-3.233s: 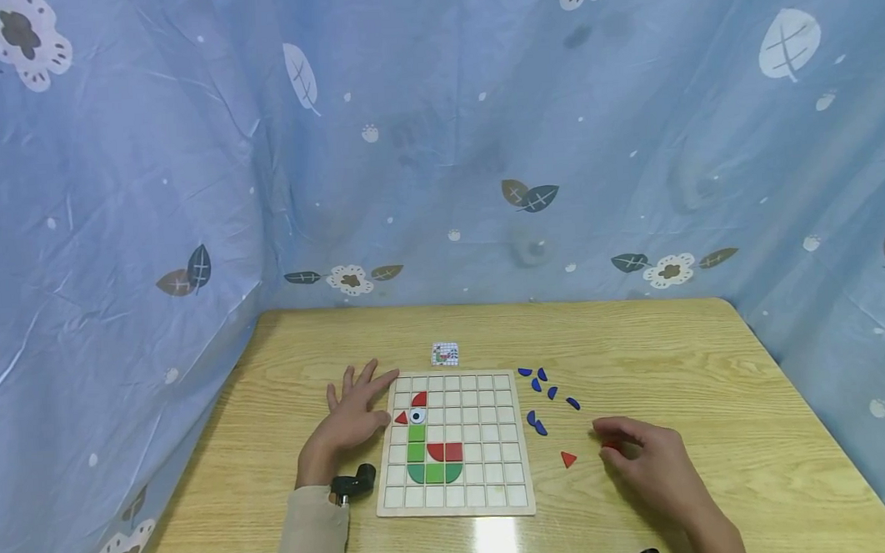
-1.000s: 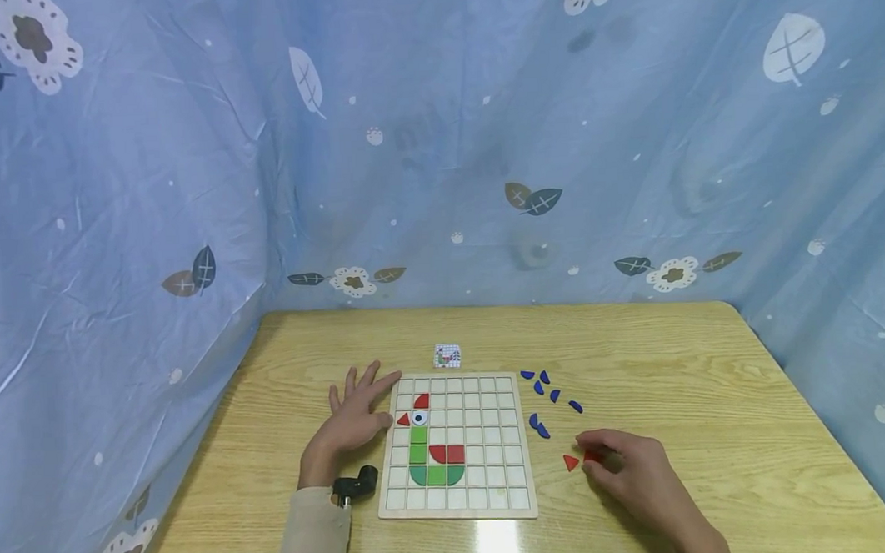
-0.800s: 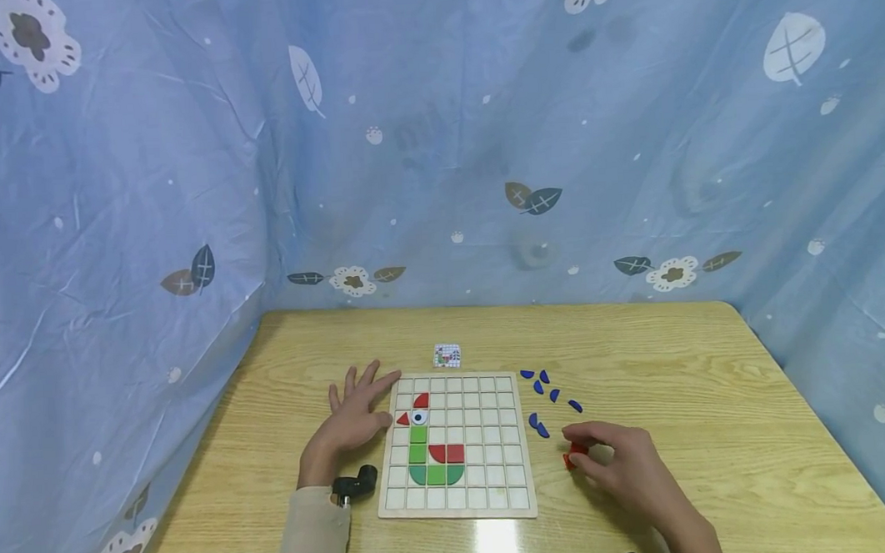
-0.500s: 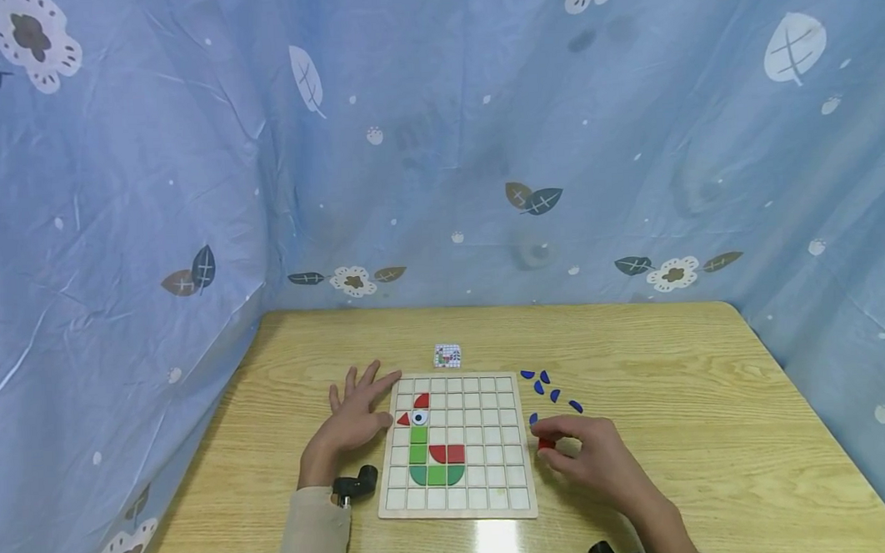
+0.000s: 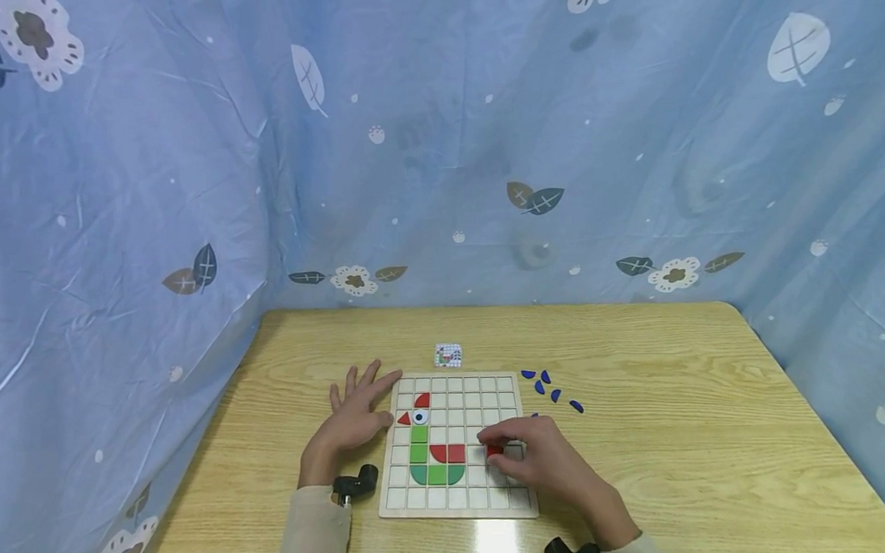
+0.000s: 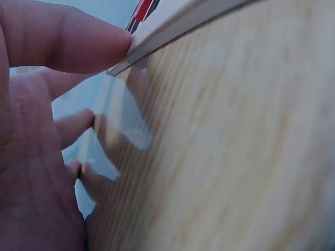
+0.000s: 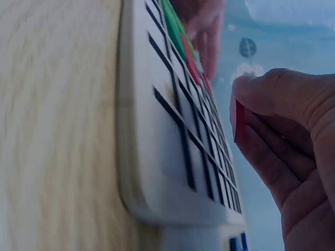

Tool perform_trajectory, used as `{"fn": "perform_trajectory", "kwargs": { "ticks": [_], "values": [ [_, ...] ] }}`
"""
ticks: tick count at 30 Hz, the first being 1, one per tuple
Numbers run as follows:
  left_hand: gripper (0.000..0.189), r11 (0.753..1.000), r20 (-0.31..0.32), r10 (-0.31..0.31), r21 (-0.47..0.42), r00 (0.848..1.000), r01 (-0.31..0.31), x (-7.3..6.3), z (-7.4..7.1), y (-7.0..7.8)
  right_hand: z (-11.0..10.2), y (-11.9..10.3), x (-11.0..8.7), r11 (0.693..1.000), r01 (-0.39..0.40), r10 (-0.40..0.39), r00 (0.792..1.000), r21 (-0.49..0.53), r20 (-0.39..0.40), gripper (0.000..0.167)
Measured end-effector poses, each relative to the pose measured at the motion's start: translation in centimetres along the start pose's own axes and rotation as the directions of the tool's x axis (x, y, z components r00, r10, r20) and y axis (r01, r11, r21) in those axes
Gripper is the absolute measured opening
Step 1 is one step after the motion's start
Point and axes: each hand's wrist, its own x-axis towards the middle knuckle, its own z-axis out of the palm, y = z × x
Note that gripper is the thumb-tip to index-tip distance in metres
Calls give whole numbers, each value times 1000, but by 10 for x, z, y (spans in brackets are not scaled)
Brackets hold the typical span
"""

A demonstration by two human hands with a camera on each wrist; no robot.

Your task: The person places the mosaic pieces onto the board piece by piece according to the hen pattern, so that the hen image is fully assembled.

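Note:
My right hand [image 5: 542,459] pinches a small red tile [image 5: 494,450] between thumb and fingers, over the right half of the gridded wooden board [image 5: 455,510]. In the right wrist view the red tile [image 7: 239,122] shows edge-on, above the grid. Fingers spread, my left hand [image 5: 352,415] lies at the board's left edge; in the left wrist view its thumb [image 6: 99,44] meets the rim. On the board sit a red quarter-round [image 5: 422,400], a round eye tile [image 5: 420,417], a red triangle [image 5: 404,419], green squares [image 5: 418,435], dark green quarter-rounds [image 5: 419,475] and a red square [image 5: 456,453].
Several blue half-round pieces [image 5: 556,396] lie on the table right of the board, some partly hidden by the right hand. A small printed picture card [image 5: 448,355] lies behind the board. Blue patterned cloth [image 5: 435,143] hangs around the wooden table [image 5: 642,366].
My right hand closed on red at the table's right, passed over the loose red triangle's spot, and moved left over the board with a red tile. The left hand stays put.

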Motion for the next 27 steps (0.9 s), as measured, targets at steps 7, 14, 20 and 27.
{"fn": "perform_trajectory", "kwargs": {
  "ticks": [7, 14, 20, 27],
  "values": [
    [80, 1000, -11, 1, 1, 1000, -1, 0, 1, 0, 14, -1, 11, 1000, 16, -15, 999, -21, 39, 29],
    [80, 1000, -7, -1, 9, 1000, 1, 1, 1, -1, 21, -4, 18, 996, -24, 30, 997, -82, 72, 30],
    [80, 1000, 0, -6, 16, 1000, 6, 2, 0, -1, 22, -5, 16, 993, -57, 63, 996, -101, 60, 33],
    [80, 1000, 1, -6, 10, 1000, 6, 2, 1, -1, 23, -4, 16, 991, -62, 67, 997, -116, 38, 32]
  ]
}}
